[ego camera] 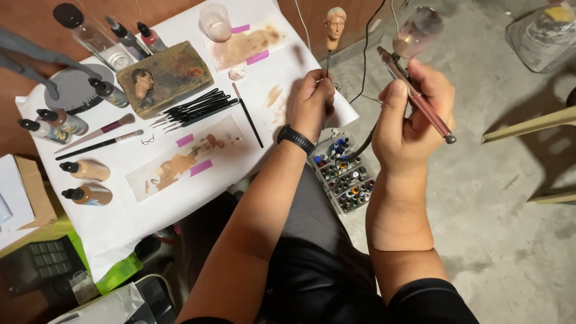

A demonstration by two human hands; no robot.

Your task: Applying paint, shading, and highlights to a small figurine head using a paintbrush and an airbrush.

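Airbrush in right hand: glossy metal, reddish barrel, clear cup. Small head held by left hand: matt, skin-toned. Table sheet: matt white paper, paint-smeared. Brushes: glossy black handles. Floor: rough grey concrete.

Brown cardboard box at table's left

Hobby painting workshop, prob. for miniatures: white paper sheet w/ paint smears covers the table, dropper paint bottles beside it, row of fine brushes, box of small paint pots on concrete floor.
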